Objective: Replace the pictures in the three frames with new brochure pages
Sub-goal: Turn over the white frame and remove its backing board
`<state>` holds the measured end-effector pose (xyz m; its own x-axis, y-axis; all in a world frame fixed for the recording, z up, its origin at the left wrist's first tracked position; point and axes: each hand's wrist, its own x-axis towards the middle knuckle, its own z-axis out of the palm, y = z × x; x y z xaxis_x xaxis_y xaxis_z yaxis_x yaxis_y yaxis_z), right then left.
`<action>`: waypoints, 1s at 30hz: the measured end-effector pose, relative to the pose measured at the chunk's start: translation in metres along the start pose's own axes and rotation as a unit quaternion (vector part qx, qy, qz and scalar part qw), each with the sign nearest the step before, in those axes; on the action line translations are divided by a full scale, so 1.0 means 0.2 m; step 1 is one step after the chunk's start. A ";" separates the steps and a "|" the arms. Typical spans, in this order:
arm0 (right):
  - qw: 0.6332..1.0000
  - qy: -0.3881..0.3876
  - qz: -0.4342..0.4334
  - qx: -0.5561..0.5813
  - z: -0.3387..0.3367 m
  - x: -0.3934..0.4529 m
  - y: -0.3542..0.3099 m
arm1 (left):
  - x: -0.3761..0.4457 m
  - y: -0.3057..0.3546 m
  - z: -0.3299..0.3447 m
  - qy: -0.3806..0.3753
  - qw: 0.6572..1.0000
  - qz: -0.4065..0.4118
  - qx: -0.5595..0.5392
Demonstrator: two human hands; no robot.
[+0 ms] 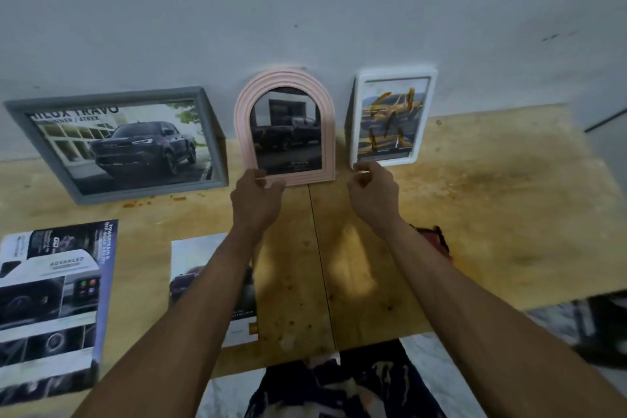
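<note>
Three frames lean against the wall at the back of the wooden table (475, 214). A grey frame (20, 109) on the left shows a dark pickup. The pink arched frame (285, 78) in the middle holds a dark truck picture. On the right a white frame (395, 73) holds a yellow truck picture. My left hand (256, 202) pinches the pink frame's lower left corner. My right hand (371, 192) has curled fingers at the white frame's lower left corner; whether it touches the frame I cannot tell.
A brochure page (51, 309) lies at the table's front left. Another page (200, 268) lies partly under my left forearm. A red and black object (437, 241) shows behind my right forearm. The table's front edge is near my body.
</note>
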<state>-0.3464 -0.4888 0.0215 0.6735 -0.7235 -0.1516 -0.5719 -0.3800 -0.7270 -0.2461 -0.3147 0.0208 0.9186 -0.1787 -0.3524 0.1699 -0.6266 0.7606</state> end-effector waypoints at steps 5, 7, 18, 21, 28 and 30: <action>0.998 -0.012 0.063 -0.007 -0.19 -0.07 0.16 | -0.16 0.04 0.15 -0.066 0.996 0.048 0.028; 0.996 0.003 0.091 0.009 -0.27 -0.04 0.22 | -0.19 0.07 0.22 -0.088 0.994 0.061 0.032; 0.996 -0.022 0.090 0.003 -0.62 0.45 0.43 | -0.04 0.52 0.63 -0.054 0.996 0.059 0.044; 0.993 -0.055 0.099 0.024 -0.65 0.63 0.47 | 0.05 0.63 0.76 -0.043 0.998 0.012 0.031; 0.979 -0.172 0.089 0.063 -0.62 0.90 0.51 | 0.24 0.66 0.94 -0.024 0.998 -0.059 0.010; 0.976 -0.193 0.074 0.071 -0.60 0.93 0.51 | 0.26 0.67 0.96 -0.027 0.998 -0.061 0.002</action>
<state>-0.3356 -0.7315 -0.0006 0.7307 -0.4825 -0.4830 -0.6239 -0.1845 -0.7595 -0.2442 -0.5529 -0.0001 0.8706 -0.1415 -0.4711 0.2776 -0.6494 0.7080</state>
